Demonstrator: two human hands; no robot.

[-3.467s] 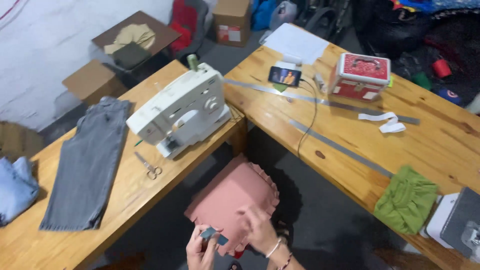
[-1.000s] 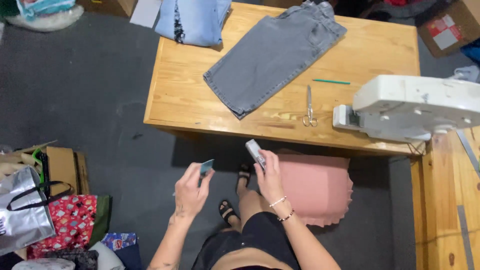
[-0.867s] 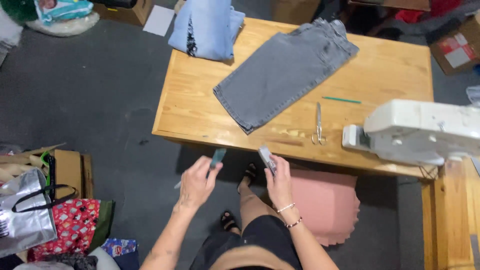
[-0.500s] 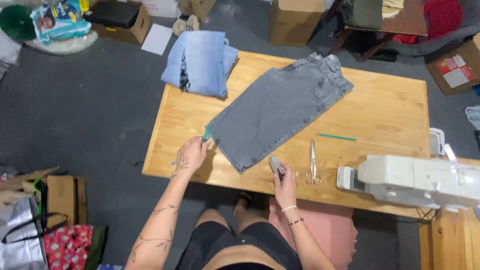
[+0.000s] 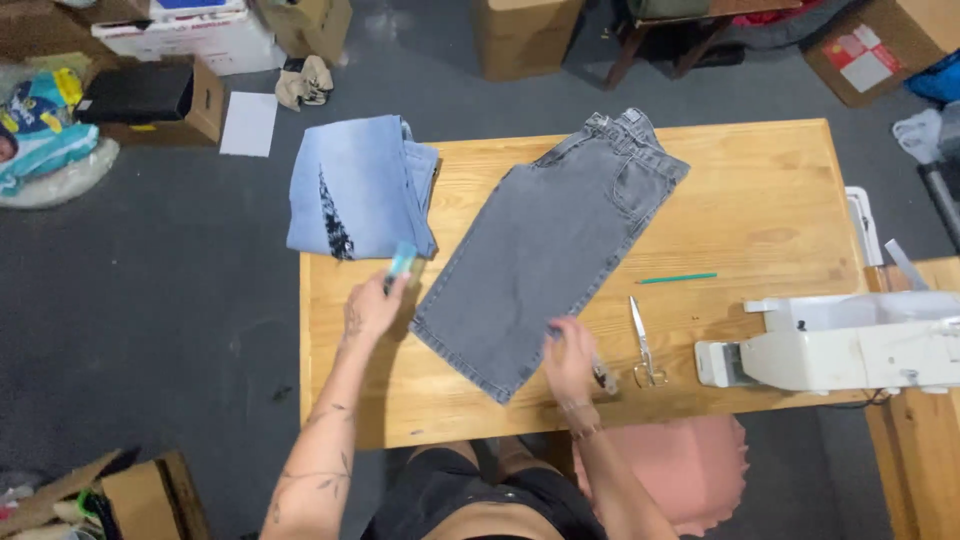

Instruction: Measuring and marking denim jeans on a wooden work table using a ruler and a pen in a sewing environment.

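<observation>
A folded light-blue denim garment (image 5: 360,188) is lying at the far left corner of the wooden bench (image 5: 770,190), partly hanging over its edge. A teal pencil (image 5: 677,278) is resting on the bare wood, and silver scissors (image 5: 641,343) are lying just nearer, blades pointing away. A white sewing machine (image 5: 850,345) is sitting at the right end of the bench. A pink ruffled stool cushion (image 5: 685,475) is showing below the near edge. On the grey floor, cardboard boxes (image 5: 520,35) are standing beyond the bench, and a white sheet of paper (image 5: 249,124) is lying beside a black case (image 5: 135,93).
</observation>
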